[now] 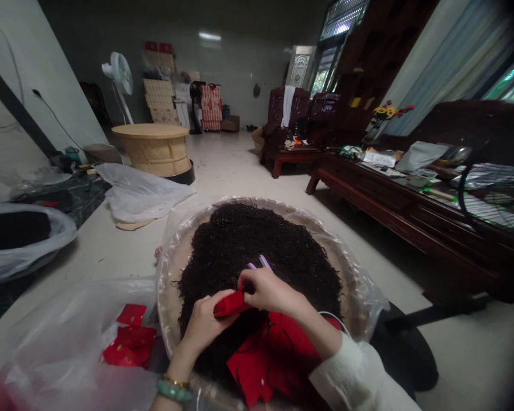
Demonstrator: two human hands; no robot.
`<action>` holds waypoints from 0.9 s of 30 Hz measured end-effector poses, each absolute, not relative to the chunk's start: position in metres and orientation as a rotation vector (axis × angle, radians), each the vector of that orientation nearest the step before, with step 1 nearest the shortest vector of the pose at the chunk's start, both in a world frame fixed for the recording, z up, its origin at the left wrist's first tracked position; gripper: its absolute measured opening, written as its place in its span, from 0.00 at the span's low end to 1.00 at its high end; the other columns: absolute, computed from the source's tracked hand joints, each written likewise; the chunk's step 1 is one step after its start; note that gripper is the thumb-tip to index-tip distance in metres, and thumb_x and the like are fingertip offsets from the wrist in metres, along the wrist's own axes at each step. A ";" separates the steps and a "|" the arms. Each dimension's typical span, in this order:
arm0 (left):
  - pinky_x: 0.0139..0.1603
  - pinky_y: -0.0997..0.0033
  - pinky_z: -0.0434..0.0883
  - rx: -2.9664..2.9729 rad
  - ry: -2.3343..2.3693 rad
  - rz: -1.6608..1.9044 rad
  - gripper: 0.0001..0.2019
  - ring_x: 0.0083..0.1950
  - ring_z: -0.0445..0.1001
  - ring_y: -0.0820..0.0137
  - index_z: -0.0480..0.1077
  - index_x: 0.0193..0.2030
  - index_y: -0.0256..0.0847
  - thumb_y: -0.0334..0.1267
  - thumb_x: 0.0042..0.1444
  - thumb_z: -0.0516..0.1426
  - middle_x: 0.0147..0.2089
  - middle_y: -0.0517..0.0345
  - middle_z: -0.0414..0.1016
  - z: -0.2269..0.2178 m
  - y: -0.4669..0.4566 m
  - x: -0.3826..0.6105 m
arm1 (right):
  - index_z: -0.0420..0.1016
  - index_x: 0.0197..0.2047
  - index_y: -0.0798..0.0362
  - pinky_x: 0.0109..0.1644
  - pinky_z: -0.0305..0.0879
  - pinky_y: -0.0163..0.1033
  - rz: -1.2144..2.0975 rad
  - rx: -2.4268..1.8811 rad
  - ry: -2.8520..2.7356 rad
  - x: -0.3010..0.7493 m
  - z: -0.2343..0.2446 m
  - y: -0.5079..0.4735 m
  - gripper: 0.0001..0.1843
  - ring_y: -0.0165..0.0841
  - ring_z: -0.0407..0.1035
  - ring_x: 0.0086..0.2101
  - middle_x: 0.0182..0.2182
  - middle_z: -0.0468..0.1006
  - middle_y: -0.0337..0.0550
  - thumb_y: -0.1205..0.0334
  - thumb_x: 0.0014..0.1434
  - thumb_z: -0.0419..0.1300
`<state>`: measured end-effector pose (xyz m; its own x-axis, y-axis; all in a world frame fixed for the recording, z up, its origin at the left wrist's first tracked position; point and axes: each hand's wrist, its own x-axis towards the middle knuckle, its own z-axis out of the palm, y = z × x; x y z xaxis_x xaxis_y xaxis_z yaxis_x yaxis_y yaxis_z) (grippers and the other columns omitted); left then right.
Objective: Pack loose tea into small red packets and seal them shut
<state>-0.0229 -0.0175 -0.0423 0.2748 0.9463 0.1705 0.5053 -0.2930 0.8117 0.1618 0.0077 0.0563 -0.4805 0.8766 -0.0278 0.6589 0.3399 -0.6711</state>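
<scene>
Small, glossy-looking red rectangular packet [228,304], held above a bed of dark, thin, shredded leaf-like material [257,234]. From where I stand, the left hand [204,319] has its thumb and fingers closed round the packet's body. The right hand [272,291] is curled, its thumb and forefinger bent against the packet's other end; whether they pinch its edge, I cannot tell. Two slim lavender plastic ends [264,262] project just beyond the right fingers; the rest of that object is hidden.

Handling: the packet looks light, with thin, soft walls that probably crease under firm pressure; its smooth face may slip a little. The best hold seems to be along both long sides, as the left fingers have it, leaving the end by the right fingertips unpressed. The dark strands appear dry and brittle, likely to snap if squeezed.

Surroundings: below the right fingers and nearer the body lies a heap of flat red pieces [261,357]. Beneath both hands spreads the broad, round, plastic-lined tray [168,308]. Left of the left fingers, outside the tray, several similar red packets [131,345] rest on cloudy translucent plastic sheeting [68,348].
</scene>
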 end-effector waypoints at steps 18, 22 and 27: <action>0.37 0.72 0.73 1.920 1.337 0.933 0.16 0.33 0.78 0.67 0.77 0.45 0.42 0.39 0.48 0.61 0.35 0.57 0.82 -0.051 -0.017 -0.027 | 0.73 0.32 0.53 0.18 0.61 0.27 1.299 -1.482 -1.996 0.175 0.059 0.018 0.11 0.25 0.67 0.16 0.18 0.70 0.30 0.76 0.46 0.57; 0.37 0.72 0.74 1.754 1.315 0.944 0.17 0.33 0.78 0.68 0.76 0.44 0.38 0.40 0.46 0.62 0.34 0.59 0.82 -0.051 -0.016 -0.024 | 0.75 0.30 0.54 0.21 0.66 0.28 1.375 -1.361 -1.801 0.175 0.059 0.021 0.05 0.26 0.69 0.18 0.18 0.72 0.31 0.70 0.49 0.59; 0.40 0.69 0.75 1.654 1.282 0.972 0.19 0.35 0.79 0.65 0.76 0.44 0.37 0.39 0.43 0.64 0.34 0.58 0.82 -0.050 -0.015 -0.020 | 0.78 0.29 0.54 0.22 0.65 0.29 1.307 -1.289 -1.814 0.167 0.058 0.020 0.02 0.26 0.68 0.18 0.20 0.75 0.34 0.65 0.48 0.64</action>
<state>-0.0195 -0.0154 -0.0499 0.1874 0.9778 0.0938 0.3536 -0.1563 0.9222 0.1674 0.0201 0.0578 -0.3861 0.9177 -0.0934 0.3790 0.0655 -0.9231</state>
